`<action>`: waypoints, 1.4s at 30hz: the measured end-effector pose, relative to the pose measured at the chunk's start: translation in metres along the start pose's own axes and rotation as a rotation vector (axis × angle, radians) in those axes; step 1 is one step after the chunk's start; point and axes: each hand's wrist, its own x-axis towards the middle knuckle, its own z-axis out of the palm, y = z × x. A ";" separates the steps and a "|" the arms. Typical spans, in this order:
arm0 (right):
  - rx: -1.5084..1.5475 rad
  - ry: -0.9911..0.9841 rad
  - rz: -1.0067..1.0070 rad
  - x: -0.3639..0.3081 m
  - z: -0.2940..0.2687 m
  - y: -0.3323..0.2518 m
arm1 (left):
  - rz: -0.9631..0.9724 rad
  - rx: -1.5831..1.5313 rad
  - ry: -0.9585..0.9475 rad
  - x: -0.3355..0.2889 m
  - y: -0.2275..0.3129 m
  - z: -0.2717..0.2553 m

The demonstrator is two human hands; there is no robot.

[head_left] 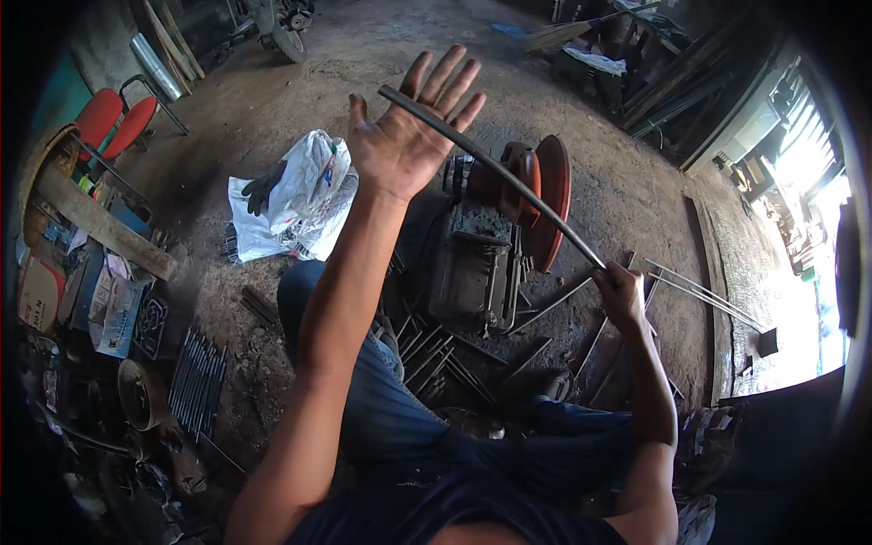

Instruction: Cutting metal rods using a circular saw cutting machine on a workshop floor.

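Printed lettering marks a blue-and-white carton (pixel 116 325), far left. The left hand (pixel 400 150) is spread; the right hand (pixel 623 295) clasps a long dark metal rod (pixel 490 163) near one end, crossing the left palm and partly hiding an orange machine (pixel 519 160) with a red disc (pixel 554 173). Thin steel bars (pixel 195 381) lie lower left.

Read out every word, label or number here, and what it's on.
I don't copy printed text, but can say where it stands.
Red-and-white box: dark lettering.
Blue-and-white box: lettering, partly blurred.
White sack: small coloured marks, too blurred to read.
Metal rod: no text visible.
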 end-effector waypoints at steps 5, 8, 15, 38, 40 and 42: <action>0.108 -0.025 -0.006 0.001 0.018 0.004 | -0.046 -0.064 -0.029 0.001 -0.007 0.001; 0.144 -0.032 -0.058 0.000 0.026 0.009 | -0.058 -0.047 -0.020 0.002 -0.009 0.003; 0.295 -0.122 -0.061 -0.005 0.040 0.016 | -0.105 0.011 -0.017 0.003 -0.010 0.007; 0.425 -0.360 0.029 -0.010 0.052 0.007 | -0.128 0.119 0.048 0.000 -0.010 0.000; 0.406 -0.358 0.105 -0.010 0.053 0.006 | -0.122 0.128 0.052 0.000 -0.010 0.001; 0.545 -0.275 0.057 -0.011 0.055 0.004 | -0.118 0.145 0.055 0.001 -0.009 0.001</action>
